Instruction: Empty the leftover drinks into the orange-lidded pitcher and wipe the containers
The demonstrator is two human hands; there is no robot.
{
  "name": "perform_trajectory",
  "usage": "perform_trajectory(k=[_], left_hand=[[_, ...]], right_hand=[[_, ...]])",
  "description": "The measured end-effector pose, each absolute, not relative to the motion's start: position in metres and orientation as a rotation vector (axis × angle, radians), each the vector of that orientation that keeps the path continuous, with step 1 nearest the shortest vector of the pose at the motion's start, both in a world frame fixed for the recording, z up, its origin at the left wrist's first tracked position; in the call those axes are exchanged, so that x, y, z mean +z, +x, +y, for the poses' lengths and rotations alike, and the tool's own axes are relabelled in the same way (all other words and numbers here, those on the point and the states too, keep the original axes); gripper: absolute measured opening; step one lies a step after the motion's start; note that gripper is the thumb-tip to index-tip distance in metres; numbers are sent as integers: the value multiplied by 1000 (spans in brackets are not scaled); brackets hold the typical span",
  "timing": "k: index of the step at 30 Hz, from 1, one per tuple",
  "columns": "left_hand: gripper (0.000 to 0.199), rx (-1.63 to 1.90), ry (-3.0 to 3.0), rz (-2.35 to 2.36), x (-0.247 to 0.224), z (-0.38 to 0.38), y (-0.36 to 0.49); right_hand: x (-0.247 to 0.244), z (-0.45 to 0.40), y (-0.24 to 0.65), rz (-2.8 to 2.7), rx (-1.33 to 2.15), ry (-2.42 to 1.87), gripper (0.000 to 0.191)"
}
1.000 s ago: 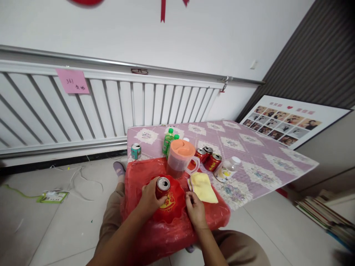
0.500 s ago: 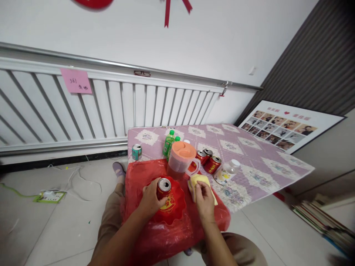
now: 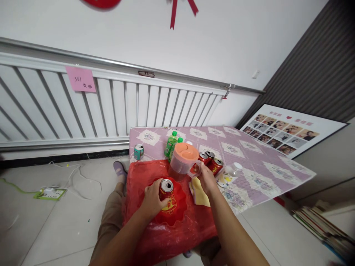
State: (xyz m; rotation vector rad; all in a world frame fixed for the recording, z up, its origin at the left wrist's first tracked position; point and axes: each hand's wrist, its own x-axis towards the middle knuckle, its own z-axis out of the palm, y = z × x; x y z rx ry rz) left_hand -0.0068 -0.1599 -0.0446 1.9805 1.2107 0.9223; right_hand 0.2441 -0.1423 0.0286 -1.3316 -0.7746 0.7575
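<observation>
Low quilted table (image 3: 249,155) by a radiator: left hand (image 3: 152,199) clasps an opened red can (image 3: 165,189) upright on a red bowl (image 3: 172,208). Right hand (image 3: 207,178) reaches the pitcher (image 3: 183,159) handle, closure indiscernible; a firm handle grip seems needed.

A white wall (image 3: 222,40) rises above a long white radiator (image 3: 111,107) bearing a pink note (image 3: 81,79). The floor (image 3: 55,221) is pale tile. 1 framed photo collage (image 3: 288,129) leans against dark ribbed panelling (image 3: 318,66).
</observation>
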Motion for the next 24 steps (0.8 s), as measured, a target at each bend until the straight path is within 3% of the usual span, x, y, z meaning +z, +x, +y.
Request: perform_trajectory(k=[15, 24], left_hand=[[74, 928, 1986, 1218, -49, -159, -5], [75, 877, 1967, 1239, -43, -160, -6]], right_hand=[[32, -137, 213, -502, 707, -1109, 35], [54, -139, 232, -551, 557, -1112, 39]])
